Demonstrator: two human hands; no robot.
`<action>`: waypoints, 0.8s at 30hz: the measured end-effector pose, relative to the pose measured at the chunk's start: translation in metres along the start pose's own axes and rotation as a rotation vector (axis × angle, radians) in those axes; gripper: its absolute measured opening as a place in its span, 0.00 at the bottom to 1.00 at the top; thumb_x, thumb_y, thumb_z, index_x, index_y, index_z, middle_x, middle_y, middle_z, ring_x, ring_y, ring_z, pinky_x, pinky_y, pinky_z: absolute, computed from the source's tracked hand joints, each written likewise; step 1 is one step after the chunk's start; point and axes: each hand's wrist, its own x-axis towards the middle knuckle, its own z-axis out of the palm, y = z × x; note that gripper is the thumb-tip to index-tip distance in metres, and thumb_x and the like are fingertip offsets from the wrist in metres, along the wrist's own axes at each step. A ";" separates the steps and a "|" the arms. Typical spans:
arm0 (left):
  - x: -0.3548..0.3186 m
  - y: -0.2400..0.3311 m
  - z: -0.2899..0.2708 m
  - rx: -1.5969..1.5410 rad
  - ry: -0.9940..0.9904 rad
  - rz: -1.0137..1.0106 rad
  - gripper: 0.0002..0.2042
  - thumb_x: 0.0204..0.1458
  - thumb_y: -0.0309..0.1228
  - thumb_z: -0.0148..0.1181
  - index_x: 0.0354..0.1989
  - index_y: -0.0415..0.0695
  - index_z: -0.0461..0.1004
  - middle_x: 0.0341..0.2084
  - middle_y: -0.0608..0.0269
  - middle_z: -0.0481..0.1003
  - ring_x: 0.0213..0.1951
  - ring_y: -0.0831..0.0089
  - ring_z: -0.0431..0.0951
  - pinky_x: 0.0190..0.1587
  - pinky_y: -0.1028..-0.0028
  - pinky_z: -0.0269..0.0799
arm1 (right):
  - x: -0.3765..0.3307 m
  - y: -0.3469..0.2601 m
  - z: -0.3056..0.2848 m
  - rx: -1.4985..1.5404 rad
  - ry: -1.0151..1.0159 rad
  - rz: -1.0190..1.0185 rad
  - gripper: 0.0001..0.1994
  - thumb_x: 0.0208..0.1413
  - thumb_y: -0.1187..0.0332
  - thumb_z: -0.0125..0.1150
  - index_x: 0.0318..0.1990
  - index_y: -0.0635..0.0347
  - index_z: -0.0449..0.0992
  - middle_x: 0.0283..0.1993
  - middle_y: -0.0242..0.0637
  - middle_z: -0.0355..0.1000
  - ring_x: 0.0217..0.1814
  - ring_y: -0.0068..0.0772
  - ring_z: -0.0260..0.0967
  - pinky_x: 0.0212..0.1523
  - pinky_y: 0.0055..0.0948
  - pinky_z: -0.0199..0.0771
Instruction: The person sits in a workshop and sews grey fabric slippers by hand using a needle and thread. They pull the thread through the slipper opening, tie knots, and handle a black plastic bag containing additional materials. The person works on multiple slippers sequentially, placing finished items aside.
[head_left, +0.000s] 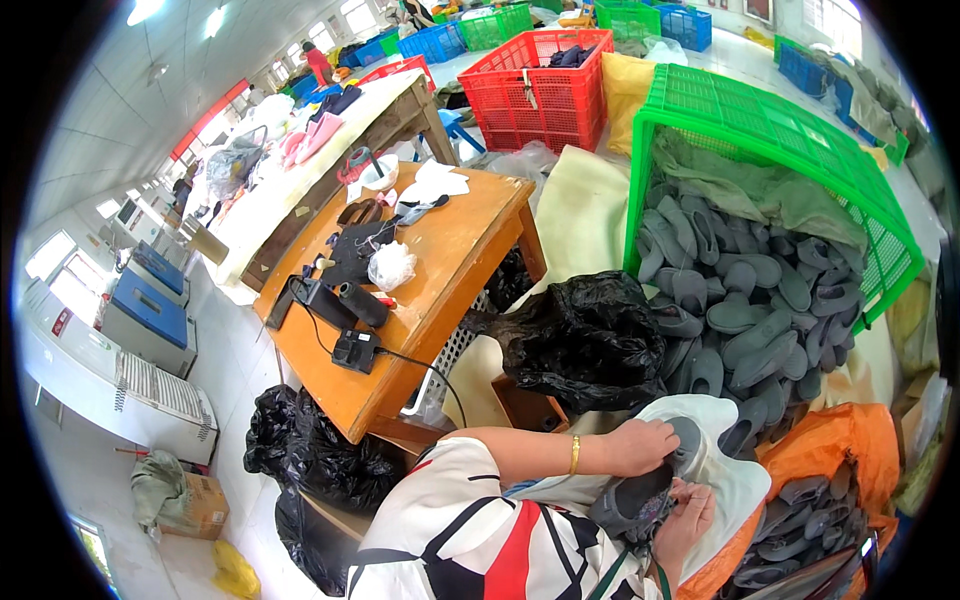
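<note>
My left hand (pixel 642 446), with a gold bracelet at the wrist, reaches across from the left. Its fingers are closed on the edge of a grey slipper-like shoe (pixel 686 440). Just below lies a darker grey shoe (pixel 630 507) with a patterned upper, over my lap. My right hand (pixel 686 512) is beside this darker shoe, fingers pinched together; whatever they hold is too small to make out. A white cloth (pixel 738 478) spreads under the hands and shoes.
A tipped green crate (pixel 770 105) spills many grey shoes (pixel 745 310) at the right. More shoes fill an orange sack (pixel 840 440). A black plastic bag (pixel 585 340) lies ahead; a wooden table (pixel 440 290) holding a black device (pixel 355 350) with a cable stands left. Behind is a red crate (pixel 535 95).
</note>
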 end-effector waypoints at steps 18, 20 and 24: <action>0.046 0.005 -0.018 -0.267 -0.282 -0.330 0.23 0.46 0.50 0.66 0.33 0.38 0.73 0.21 0.54 0.75 0.25 0.58 0.78 0.30 0.65 0.73 | -0.016 -0.108 -0.063 -0.556 -0.478 -0.250 0.08 0.48 0.79 0.62 0.38 0.61 0.79 0.27 0.38 0.70 0.28 0.39 0.66 0.27 0.33 0.65; 0.053 0.014 -0.014 -0.053 -0.268 -0.225 0.26 0.46 0.54 0.66 0.30 0.38 0.72 0.18 0.56 0.72 0.23 0.61 0.75 0.28 0.67 0.71 | -0.024 -0.127 -0.072 -0.294 -0.639 -0.184 0.06 0.51 0.77 0.61 0.37 0.62 0.79 0.27 0.38 0.71 0.28 0.40 0.68 0.27 0.33 0.65; 0.066 0.021 -0.007 0.140 -0.310 -0.216 0.23 0.50 0.52 0.61 0.26 0.39 0.70 0.21 0.50 0.75 0.29 0.53 0.79 0.33 0.61 0.74 | -0.030 -0.132 -0.064 -0.004 -1.008 -0.226 0.08 0.59 0.74 0.57 0.43 0.62 0.79 0.36 0.39 0.76 0.33 0.41 0.73 0.32 0.32 0.71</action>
